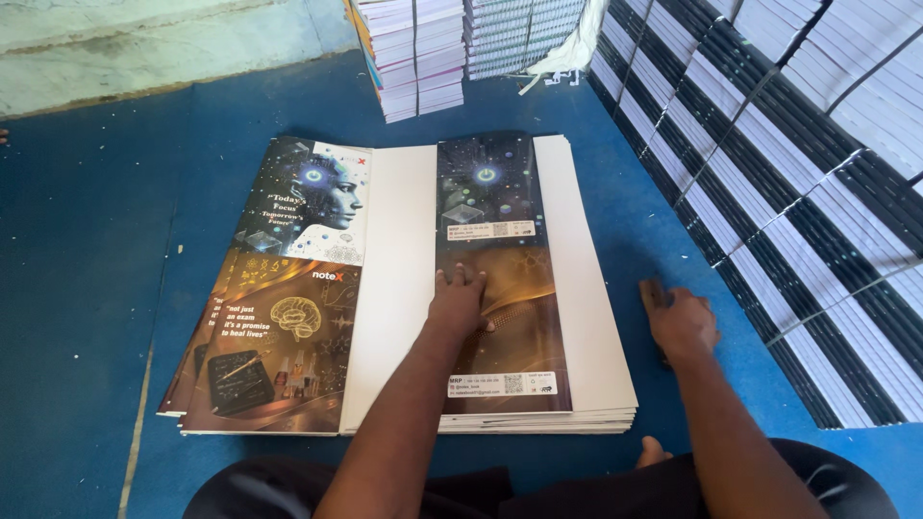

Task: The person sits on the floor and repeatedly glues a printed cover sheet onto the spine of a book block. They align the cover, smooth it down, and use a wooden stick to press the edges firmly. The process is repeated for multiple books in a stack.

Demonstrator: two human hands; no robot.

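Stack (588, 288) of printed covers on blue floor (87, 288). Pressed its top with left hand (457, 306), palm flat, gripping nothing. Rested right hand (681, 325) loose on floor just beside (right edge). Probably steadying; next called for an edge grip.

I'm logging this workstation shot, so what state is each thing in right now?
Left hand: flat, palm down, pressing on the top sheet, holding nothing.
Right hand: resting on the blue floor beside the stack, holding nothing.
Stack of printed cover sheets: lying flat; lower sheets fanned out at the left.
Bundled notebooks on the right: stacked and strapped.
Notebook piles at the back: stacked upright.
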